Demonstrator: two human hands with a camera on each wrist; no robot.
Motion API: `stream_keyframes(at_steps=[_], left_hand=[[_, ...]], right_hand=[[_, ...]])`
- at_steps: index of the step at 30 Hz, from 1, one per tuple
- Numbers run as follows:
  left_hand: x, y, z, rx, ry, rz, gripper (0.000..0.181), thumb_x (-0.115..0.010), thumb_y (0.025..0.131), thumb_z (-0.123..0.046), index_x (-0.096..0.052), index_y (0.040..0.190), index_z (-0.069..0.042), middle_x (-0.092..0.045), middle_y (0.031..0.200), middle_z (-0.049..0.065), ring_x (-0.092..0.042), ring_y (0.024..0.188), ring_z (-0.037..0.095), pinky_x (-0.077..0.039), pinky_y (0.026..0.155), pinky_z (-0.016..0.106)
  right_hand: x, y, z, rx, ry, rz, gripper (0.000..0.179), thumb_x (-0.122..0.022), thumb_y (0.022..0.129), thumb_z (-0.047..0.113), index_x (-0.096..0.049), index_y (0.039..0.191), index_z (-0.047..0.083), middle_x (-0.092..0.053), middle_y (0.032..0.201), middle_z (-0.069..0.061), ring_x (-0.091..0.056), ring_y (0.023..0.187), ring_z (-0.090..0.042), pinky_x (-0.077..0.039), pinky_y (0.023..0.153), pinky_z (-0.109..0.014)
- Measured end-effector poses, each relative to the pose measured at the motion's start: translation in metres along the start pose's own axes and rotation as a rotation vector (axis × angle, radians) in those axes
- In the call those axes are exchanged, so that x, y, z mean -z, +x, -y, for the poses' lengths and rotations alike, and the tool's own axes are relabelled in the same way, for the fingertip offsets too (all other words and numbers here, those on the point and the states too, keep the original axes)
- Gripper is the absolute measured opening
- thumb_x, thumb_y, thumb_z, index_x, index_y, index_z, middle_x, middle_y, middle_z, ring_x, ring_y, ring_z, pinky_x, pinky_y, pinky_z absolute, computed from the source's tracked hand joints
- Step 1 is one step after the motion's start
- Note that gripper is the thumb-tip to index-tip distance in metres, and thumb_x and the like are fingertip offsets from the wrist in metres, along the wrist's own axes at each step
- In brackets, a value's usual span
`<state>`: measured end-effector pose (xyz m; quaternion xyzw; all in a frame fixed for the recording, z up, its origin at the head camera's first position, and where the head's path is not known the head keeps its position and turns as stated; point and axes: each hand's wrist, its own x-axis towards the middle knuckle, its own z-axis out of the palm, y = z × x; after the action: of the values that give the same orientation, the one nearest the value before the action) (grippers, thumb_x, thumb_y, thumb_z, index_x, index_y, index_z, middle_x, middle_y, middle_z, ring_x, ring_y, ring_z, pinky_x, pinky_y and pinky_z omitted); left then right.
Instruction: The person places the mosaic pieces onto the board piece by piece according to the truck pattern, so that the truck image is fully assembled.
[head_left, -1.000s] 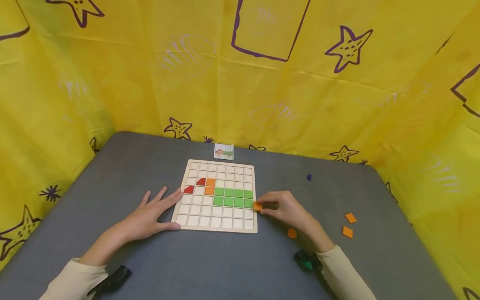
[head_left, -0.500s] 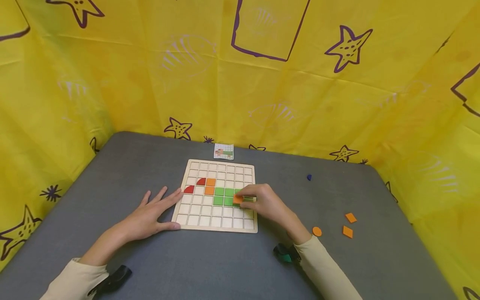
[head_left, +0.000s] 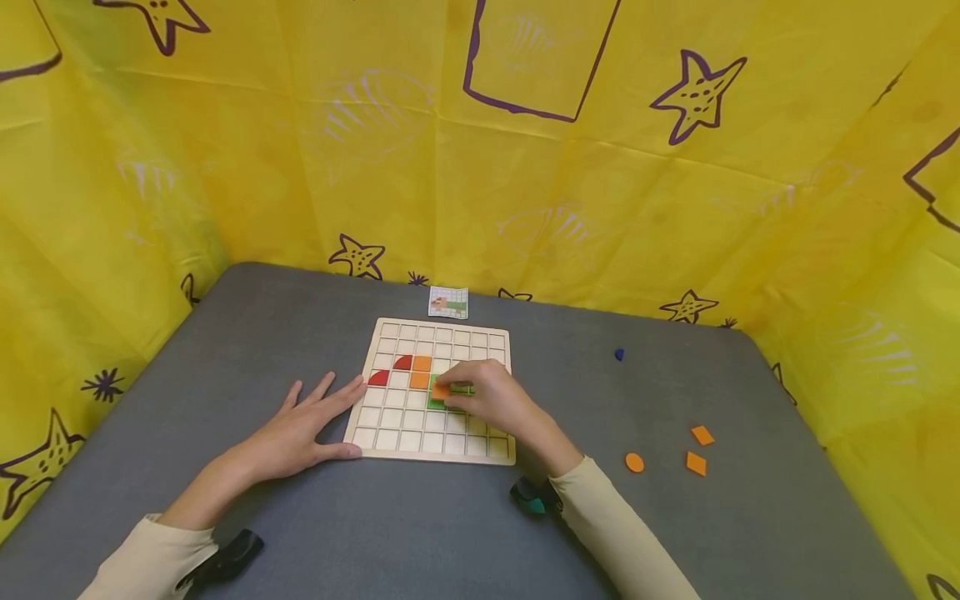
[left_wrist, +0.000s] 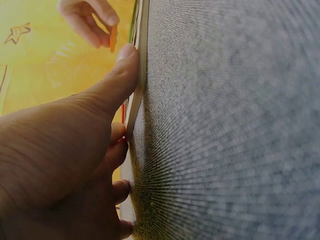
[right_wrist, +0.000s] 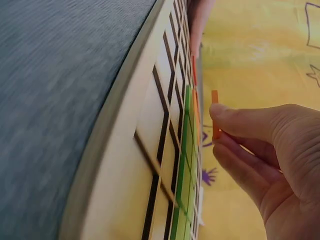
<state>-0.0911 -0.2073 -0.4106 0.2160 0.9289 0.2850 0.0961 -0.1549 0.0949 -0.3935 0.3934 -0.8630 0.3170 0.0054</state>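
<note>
A wooden grid board (head_left: 386, 419) lies mid-table with red quarter-circle pieces (head_left: 379, 378), orange squares (head_left: 419, 380) and green squares (head_left: 434, 404) set in its cells. Between thumb and fingertips, my right hand (head_left: 491, 396) pinches an orange tile (right_wrist: 215, 115), held above the board over the green squares. In the right wrist view the tile is seen edge-on, apart from the board. My left hand (head_left: 292, 437) rests at the board's left edge with fingers spread, its thumb at the near-left corner. Most green squares are hidden under my right hand.
Right of the board lie an orange disc (head_left: 634, 462) and two orange tiles, one farther (head_left: 702, 435) and one nearer (head_left: 696, 463). A small dark blue piece (head_left: 618, 354) sits farther back. Behind the board is a pattern card (head_left: 448, 303). Yellow cloth (head_left: 585, 183) surrounds the table.
My right hand has carried the orange tile leftward from the board's right edge to over the left part of the green squares. My left hand has stayed in place.
</note>
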Motion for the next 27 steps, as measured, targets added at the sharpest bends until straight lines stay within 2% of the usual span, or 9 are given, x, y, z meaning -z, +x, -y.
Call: stream_keyframes(at_steps=[6, 17, 27], left_hand=[[0.001, 0.001, 0.000, 0.000, -0.006, 0.004, 0.097, -0.072, 0.079, -0.058, -0.032, 0.154, -0.012, -0.027, 0.160, 0.013, -0.009, 0.145, 0.050, 0.005, 0.108, 0.070], [-0.002, 0.000, 0.001, -0.010, -0.010, -0.007, 0.096, -0.072, 0.079, -0.057, -0.034, 0.153, -0.010, -0.029, 0.158, 0.014, -0.010, 0.144, 0.051, 0.004, 0.107, 0.072], [-0.001, 0.001, 0.002, 0.002, -0.012, 0.002, 0.097, -0.072, 0.078, -0.058, -0.033, 0.154, -0.011, -0.027, 0.159, 0.013, -0.009, 0.145, 0.051, 0.006, 0.107, 0.071]], right_hand=[[-0.007, 0.011, 0.006, -0.033, -0.048, 0.033, 0.023, -0.078, 0.084, 0.008, -0.076, 0.107, 0.007, -0.075, 0.102, -0.001, -0.068, 0.099, -0.012, -0.052, 0.087, -0.022], [-0.018, 0.021, 0.015, -0.016, -0.199, 0.111, 0.023, -0.077, 0.086, 0.016, -0.076, 0.108, 0.011, -0.074, 0.105, 0.003, -0.066, 0.099, -0.009, -0.049, 0.090, -0.020], [-0.022, 0.022, 0.016, -0.020, -0.226, 0.129, 0.024, -0.076, 0.087, 0.018, -0.076, 0.110, 0.012, -0.073, 0.107, 0.003, -0.066, 0.102, -0.009, -0.049, 0.093, -0.022]])
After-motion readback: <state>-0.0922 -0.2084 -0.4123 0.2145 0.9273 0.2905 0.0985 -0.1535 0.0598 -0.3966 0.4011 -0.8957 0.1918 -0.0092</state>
